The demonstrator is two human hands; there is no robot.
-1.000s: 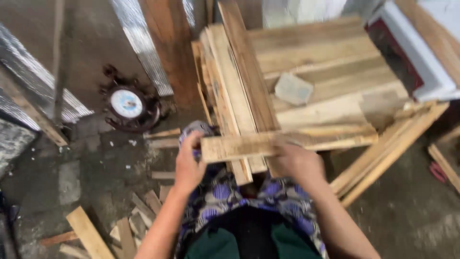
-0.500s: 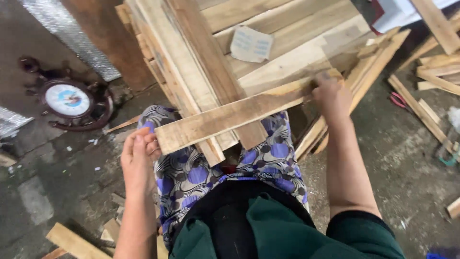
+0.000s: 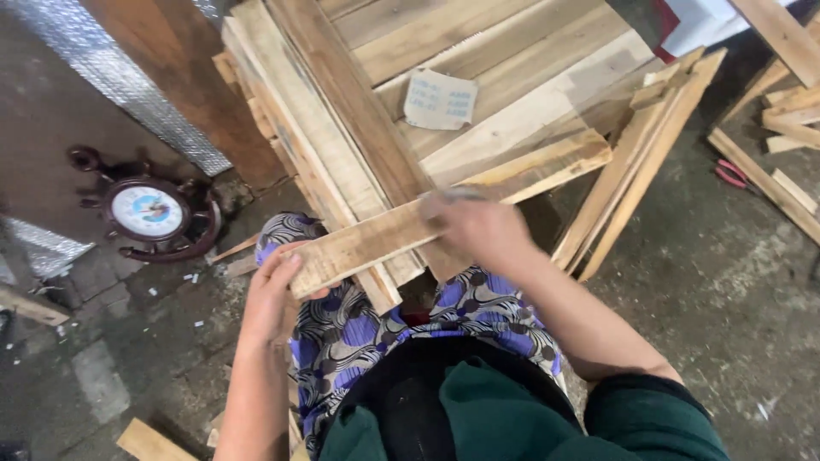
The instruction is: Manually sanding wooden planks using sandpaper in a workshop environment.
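Here a long, pale, rough-sawn wooden plank (image 3: 453,209) lies slantwise across the person's lap, its lower end at the left and its upper end rising to the right over the stacked timber. The left hand (image 3: 272,294) cups the plank's lower end, thumb on the top face and fingers (image 3: 286,266) curled under the edge, closed on the wood. The right hand (image 3: 478,229) sits near the plank's middle, palm down and blurred; its fingers seem wrapped over the board, though how tightly cannot be told. Beneath the plank, leaning against the knees, is a bundle of similar pale wooden boards (image 3: 342,145), with a small grey sheet of sandpaper (image 3: 440,100) lying on the flat wooden panel (image 3: 512,77) beyond. To the left, on the concrete floor (image 3: 726,273), rests a dark ship's-wheel-shaped wooden clock (image 3: 147,213).
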